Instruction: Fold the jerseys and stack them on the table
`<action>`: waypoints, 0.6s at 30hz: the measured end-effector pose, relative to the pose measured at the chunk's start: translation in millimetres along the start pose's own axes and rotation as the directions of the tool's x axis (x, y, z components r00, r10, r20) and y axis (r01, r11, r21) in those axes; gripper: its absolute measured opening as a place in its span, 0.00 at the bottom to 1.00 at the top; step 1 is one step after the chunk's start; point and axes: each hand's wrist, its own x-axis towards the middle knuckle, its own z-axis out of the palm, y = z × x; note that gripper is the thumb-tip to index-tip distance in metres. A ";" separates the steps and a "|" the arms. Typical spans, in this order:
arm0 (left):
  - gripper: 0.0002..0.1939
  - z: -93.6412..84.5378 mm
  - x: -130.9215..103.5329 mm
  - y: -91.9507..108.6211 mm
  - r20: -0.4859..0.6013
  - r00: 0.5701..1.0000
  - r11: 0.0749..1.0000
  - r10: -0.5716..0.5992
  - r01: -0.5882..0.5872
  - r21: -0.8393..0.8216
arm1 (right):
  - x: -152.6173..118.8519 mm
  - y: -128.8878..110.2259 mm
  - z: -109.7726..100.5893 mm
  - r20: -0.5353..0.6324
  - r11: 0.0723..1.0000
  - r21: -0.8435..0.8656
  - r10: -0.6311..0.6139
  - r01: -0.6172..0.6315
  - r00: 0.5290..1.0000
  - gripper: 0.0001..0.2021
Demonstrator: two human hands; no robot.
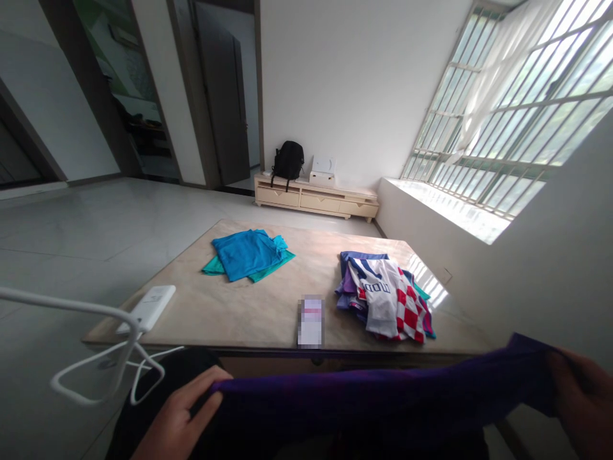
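Observation:
A dark purple piece of clothing (364,396) is stretched sideways between my two hands, in front of the table's near edge. My left hand (184,409) pinches its left end between thumb and fingers. At the far right my right hand (582,390) grips the other end; its fingers are in shadow and partly cut off by the frame. The garment's lower part fades into darkness, so its exact kind is unclear. Beyond it, on the right of the table, lies a pile of clothes topped by a white jersey with red checks (383,297).
Blue and teal clothes (249,254) lie on the left of the marble-like table (268,319). A blurred-out phone-like object (311,322) rests at the near edge. A white box-shaped device (151,310) and a white cable (71,303) are at left. A low cabinet (318,201) holds a black backpack (288,160).

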 end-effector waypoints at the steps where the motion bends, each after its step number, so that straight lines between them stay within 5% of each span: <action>1: 0.15 3.0 1.3 -0.5 -0.028 0.998 0.998 -0.060 0.059 -0.029 | -2.5 -10.7 -2.0 0.019 0.999 0.006 0.047 -0.047 0.999 0.17; 6: 0.15 13.0 1.5 -3.5 -0.128 0.977 0.976 -0.174 0.154 -0.153 | -1.5 -40.5 1.1 0.141 0.984 0.074 0.153 -0.164 0.978 0.20; 13: 0.19 4.2 6.5 -4.8 -0.047 0.997 0.986 -0.066 0.058 -0.155 | 32.4 -13.6 40.6 0.211 0.982 0.179 0.022 -0.060 0.977 0.18; 18: 0.20 -9.5 -1.6 26.8 -0.022 0.999 0.983 -0.040 0.035 -0.182 | 62.6 -17.0 42.3 0.189 0.955 0.262 0.088 -0.136 0.978 0.20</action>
